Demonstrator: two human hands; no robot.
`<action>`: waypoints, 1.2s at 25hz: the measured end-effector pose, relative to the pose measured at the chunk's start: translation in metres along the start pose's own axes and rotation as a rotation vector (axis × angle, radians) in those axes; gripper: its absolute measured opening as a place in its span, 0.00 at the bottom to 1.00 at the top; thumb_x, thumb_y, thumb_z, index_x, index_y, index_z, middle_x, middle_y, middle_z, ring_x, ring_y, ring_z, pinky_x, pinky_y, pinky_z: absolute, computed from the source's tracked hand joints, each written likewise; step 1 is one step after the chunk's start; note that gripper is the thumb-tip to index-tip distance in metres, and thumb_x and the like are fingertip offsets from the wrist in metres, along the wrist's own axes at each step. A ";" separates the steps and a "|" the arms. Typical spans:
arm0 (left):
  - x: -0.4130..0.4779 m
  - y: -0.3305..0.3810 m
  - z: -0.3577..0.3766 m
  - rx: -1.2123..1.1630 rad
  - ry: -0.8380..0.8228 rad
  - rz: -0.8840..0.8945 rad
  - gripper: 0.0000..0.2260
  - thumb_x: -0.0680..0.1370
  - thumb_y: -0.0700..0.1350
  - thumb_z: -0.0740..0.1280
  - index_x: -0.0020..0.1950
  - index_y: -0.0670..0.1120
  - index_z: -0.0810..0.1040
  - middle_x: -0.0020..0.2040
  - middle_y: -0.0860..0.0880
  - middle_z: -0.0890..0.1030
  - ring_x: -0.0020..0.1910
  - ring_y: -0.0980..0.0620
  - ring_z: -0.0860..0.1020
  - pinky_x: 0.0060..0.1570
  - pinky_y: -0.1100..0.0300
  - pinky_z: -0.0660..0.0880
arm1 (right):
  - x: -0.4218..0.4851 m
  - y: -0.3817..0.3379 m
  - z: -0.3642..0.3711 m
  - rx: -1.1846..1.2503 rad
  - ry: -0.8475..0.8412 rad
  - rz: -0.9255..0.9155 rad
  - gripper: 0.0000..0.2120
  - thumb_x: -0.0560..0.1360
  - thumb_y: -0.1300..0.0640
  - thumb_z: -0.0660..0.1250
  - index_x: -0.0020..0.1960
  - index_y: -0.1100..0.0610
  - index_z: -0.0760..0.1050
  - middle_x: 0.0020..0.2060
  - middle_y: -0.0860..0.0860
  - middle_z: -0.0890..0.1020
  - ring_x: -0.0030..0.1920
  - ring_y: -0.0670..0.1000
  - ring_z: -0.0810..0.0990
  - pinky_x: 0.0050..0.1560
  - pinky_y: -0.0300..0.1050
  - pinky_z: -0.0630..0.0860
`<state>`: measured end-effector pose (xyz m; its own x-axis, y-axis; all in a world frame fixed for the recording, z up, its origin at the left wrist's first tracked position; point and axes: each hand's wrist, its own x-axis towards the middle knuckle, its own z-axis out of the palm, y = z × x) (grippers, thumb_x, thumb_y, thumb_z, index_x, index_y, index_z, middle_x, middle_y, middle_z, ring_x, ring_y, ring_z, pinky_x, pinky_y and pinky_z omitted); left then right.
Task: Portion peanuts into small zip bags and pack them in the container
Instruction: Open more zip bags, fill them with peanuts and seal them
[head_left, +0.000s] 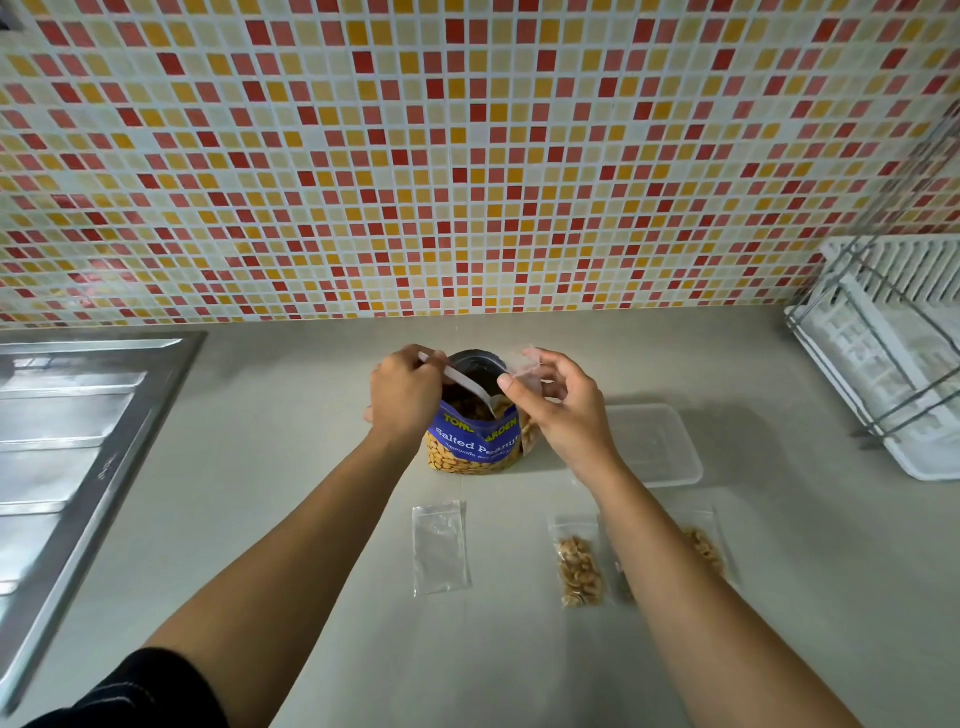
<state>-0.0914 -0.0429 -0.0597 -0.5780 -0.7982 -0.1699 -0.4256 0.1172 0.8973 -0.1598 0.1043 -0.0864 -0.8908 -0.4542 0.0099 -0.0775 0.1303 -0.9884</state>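
Left hand (402, 392) pinches a white spoon (467, 384) slanting into the upright peanut bag (475, 441) mid-counter; my right hand (563, 402) pinches a small zip bag (530, 371) beside its mouth.

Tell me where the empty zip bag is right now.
The empty zip bag lies flat on the counter between the forearms, in front of the peanut bag and left of a filled bag.

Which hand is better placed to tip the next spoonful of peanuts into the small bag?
The left hand. It already holds the white spoon, whose bowl is at the mouth of the peanut bag. The right hand is busy holding the small zip bag open beside it.
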 end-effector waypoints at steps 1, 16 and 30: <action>0.000 0.002 -0.002 -0.039 -0.001 -0.020 0.09 0.78 0.47 0.62 0.39 0.50 0.77 0.38 0.50 0.78 0.44 0.47 0.77 0.52 0.46 0.75 | 0.000 0.001 -0.001 0.003 -0.005 0.001 0.20 0.68 0.48 0.74 0.57 0.47 0.73 0.47 0.43 0.81 0.52 0.47 0.80 0.50 0.45 0.79; 0.023 0.000 -0.041 -0.346 -0.020 -0.234 0.07 0.81 0.45 0.58 0.51 0.44 0.74 0.39 0.51 0.76 0.44 0.57 0.73 0.53 0.56 0.61 | 0.001 -0.009 -0.012 -0.317 -0.052 -0.043 0.25 0.64 0.44 0.75 0.59 0.49 0.74 0.50 0.45 0.80 0.45 0.44 0.79 0.44 0.43 0.80; -0.015 0.067 -0.055 0.152 -0.075 0.553 0.09 0.80 0.48 0.59 0.45 0.47 0.76 0.45 0.48 0.79 0.46 0.51 0.75 0.44 0.58 0.70 | -0.005 -0.030 0.019 -0.402 0.023 -0.198 0.26 0.63 0.42 0.76 0.57 0.48 0.76 0.48 0.43 0.82 0.46 0.44 0.80 0.45 0.37 0.75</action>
<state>-0.0731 -0.0553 0.0256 -0.7883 -0.5509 0.2742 -0.1382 0.5927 0.7935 -0.1444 0.0859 -0.0600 -0.8505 -0.4862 0.2008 -0.4113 0.3766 -0.8300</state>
